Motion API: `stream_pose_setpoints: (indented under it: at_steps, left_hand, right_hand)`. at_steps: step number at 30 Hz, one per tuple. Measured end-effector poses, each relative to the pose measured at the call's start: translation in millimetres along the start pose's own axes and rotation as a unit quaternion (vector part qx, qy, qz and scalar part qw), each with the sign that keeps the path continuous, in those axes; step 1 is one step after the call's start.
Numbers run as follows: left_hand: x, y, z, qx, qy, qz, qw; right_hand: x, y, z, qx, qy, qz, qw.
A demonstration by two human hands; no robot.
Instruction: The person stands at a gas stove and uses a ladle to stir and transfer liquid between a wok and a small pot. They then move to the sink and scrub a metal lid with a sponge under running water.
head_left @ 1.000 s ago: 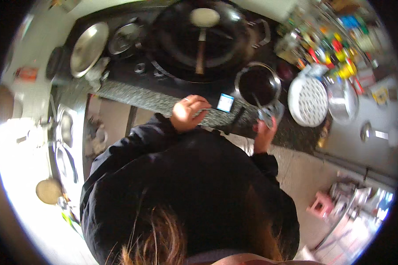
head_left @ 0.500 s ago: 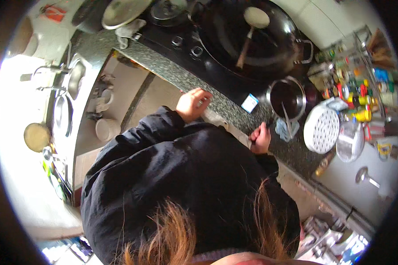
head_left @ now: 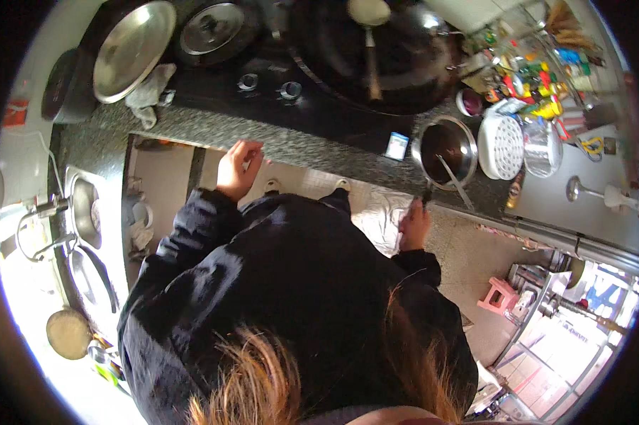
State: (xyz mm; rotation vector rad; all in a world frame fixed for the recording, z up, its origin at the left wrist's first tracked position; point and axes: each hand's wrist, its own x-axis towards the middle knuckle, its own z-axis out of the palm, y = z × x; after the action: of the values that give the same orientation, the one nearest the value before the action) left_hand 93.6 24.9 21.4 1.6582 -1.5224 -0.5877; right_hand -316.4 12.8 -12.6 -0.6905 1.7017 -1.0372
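Note:
My left hand (head_left: 238, 170) hangs just in front of the granite counter edge (head_left: 262, 136). Its fingers are loosely curled, the thumb stands apart from them, and I see nothing in it. Near the counter's front edge at the right is my right hand (head_left: 413, 227), its fingers closed. A dark narrow piece shows at its fingertips; whether I hold it is unclear. Right above stands a steel pot (head_left: 416, 152) with dark contents and a long metal utensil (head_left: 455, 183) leaning in it. A crumpled pale sheet (head_left: 382, 219) shows beside this hand.
A large black wok (head_left: 404, 88) with a ladle (head_left: 373, 67) sits on the black stove. A small blue-and-white packet (head_left: 396, 146) lies by the pot. At right are a white perforated tray (head_left: 501, 146) and several bottles. A sink (head_left: 85, 205) is left, a pink stool (head_left: 499, 295) lower right.
The view has turned and shifted, so the stove lies straighter across the top and the floor shows more. Both hands now appear further from the counter. The light-blue cloth by the pot no longer shows.

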Motion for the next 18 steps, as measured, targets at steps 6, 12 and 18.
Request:
stream_pose_setpoints:
  at_steps: [6, 12, 18]
  left_hand:
    - [79, -88, -83, 0.141, 0.123, 0.047, 0.981]
    - [209, -152, -119, 0.226, 0.164, 0.007, 0.96]
    - [301, -192, -103, 0.314, 0.086, -0.06, 0.944]
  right_hand:
    - [-81, 17, 11, 0.004, -0.022, 0.041, 0.999]
    - [-120, 35, 18, -0.014, -0.099, 0.102, 0.99]
    - [-133, 37, 52, -0.117, -0.181, 0.119, 0.969]
